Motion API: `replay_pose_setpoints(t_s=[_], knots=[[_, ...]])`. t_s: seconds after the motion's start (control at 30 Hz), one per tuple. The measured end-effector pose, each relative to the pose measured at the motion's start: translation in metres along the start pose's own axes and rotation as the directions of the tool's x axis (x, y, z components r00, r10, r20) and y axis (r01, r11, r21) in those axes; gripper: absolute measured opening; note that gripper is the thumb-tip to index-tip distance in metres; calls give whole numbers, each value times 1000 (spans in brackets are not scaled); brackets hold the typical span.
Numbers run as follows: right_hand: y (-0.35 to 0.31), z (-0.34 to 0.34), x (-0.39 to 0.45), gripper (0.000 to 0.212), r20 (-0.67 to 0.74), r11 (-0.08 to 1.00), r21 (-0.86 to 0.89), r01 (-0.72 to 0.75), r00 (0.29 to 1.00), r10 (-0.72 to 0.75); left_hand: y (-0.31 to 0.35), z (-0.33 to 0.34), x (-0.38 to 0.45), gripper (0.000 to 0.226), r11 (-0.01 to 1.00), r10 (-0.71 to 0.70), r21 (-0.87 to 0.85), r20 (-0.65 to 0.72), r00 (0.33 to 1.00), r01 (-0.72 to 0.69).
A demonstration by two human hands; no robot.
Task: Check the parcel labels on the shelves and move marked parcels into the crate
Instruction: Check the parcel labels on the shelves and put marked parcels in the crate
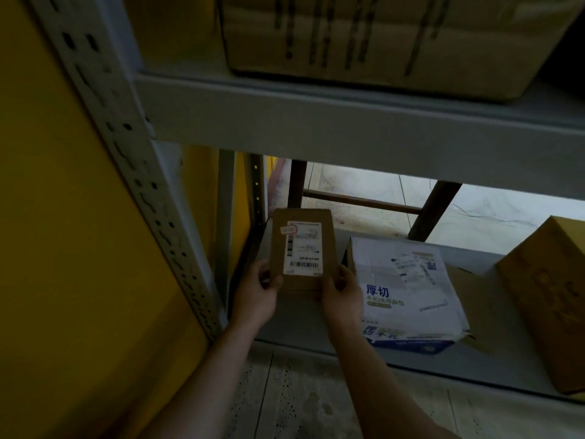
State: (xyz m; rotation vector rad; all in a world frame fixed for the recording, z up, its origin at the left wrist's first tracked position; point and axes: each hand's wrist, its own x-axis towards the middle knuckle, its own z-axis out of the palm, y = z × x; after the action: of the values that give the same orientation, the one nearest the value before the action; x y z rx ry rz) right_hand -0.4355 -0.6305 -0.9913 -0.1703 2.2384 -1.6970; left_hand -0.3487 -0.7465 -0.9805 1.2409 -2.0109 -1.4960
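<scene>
The person is holding a small flat brown cardboard parcel [300,248] up in front of the low grey metal shelf [493,375], and both hands are gripping its bottom end. The left hand [256,296] is pinching the lower left corner with its thumb lying on the front, and the right hand [340,296] is pinching the lower right corner, so the hands are apart with the parcel between them. The white paper label [304,252] on the front is facing the person, and a small red ring mark [289,229] is showing at its top left corner, so this parcel is probably one to move. The crate is not showing anywhere, so the person is going to have to turn and look for it. Here is what could go wrong. The hands are only holding the bottom end, so the tall top part could be tipping forward and the parcel could be slipping out onto the pale speckled floor [300,403]. The light is dim, so the mark could be read wrong. The white and blue printed carton [408,299] is lying just beside the right hand, and a swing of the elbow could be knocking it. The grey shelf beam [348,122] above is hanging low, so lifting the parcel fast could be bumping it.
</scene>
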Motion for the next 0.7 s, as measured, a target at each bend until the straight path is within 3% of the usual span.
replay_pose_setpoints(t_s=[0.1,0.2,0.27,0.37,0.5,0.7], knots=[[-12,-21,0,35,22,998,69,16,1000,-18,11,-6,-4,51,999,29,20,68,997,-31],[-24,-42,1,26,27,995,83,63,997,-66,24,-10,-3,56,984,66,161,66,996,-76],[-31,-56,3,21,48,994,67,86,995,-89,37,-13,-3,51,945,199,263,8,980,-194],[-48,-75,4,20,103,990,35,137,985,-140,67,-19,-6,34,843,442,345,-4,897,-414],[-69,-95,3,15,143,981,-5,194,971,-192,105,-15,-11,36,608,635,476,188,749,-635],[-82,-110,3,16,224,971,-67,230,952,-210,127,1,-9,34,498,521,484,497,694,-720]])
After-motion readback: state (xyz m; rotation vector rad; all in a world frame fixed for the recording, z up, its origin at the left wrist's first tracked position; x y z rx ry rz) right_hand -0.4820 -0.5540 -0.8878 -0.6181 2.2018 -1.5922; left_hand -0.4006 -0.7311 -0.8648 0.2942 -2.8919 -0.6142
